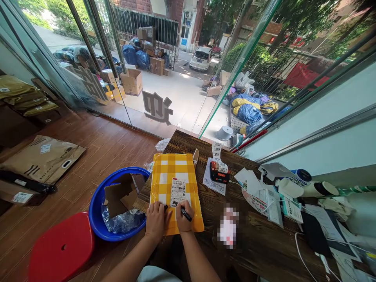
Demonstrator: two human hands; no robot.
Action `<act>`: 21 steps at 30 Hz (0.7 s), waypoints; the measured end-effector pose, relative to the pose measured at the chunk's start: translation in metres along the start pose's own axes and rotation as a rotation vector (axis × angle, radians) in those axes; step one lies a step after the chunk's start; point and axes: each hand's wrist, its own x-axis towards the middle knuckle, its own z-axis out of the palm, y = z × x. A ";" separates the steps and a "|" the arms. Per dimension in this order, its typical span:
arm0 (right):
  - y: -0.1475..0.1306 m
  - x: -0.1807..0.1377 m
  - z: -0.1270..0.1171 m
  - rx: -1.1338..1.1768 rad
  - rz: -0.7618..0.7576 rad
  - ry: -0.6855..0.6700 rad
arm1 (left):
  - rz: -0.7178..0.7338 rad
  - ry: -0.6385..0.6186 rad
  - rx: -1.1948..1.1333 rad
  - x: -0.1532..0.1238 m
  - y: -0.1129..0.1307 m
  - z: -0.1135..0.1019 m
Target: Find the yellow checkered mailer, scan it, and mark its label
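A yellow and white checked parcel (175, 168) lies on the dark wooden table in front of me. Stuck to its lower middle is a white shipping label (178, 188), with dark handwriting near its bottom edge. My right hand (183, 219) is closed around a black marker (186, 214), its writing end at the label. On the parcel's lower left rests my left hand (155, 219), fingers curled, with a small black marker cap (166, 207) showing between them.
Right of the parcel sits a red and black label printer (219, 172) with a paper strip. A knife (195, 156) lies partly under the parcel. Papers and cables crowd the table's right. A blue basin (96, 227) with cardboard and a red stool (61, 250) stand left.
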 end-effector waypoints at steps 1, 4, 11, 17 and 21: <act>0.000 0.000 0.000 -0.002 0.003 0.004 | 0.003 0.005 0.003 0.000 0.000 0.000; -0.001 0.001 -0.001 -0.003 0.005 0.011 | 0.011 0.014 0.004 0.001 -0.001 -0.001; -0.003 0.003 -0.002 0.017 -0.013 0.005 | 0.011 0.009 0.001 0.002 0.000 -0.004; -0.002 0.001 -0.003 0.006 0.007 0.035 | 0.001 0.003 -0.024 0.002 -0.001 -0.001; -0.003 0.002 -0.004 -0.006 0.025 0.061 | -0.010 -0.023 -0.043 0.001 -0.002 -0.001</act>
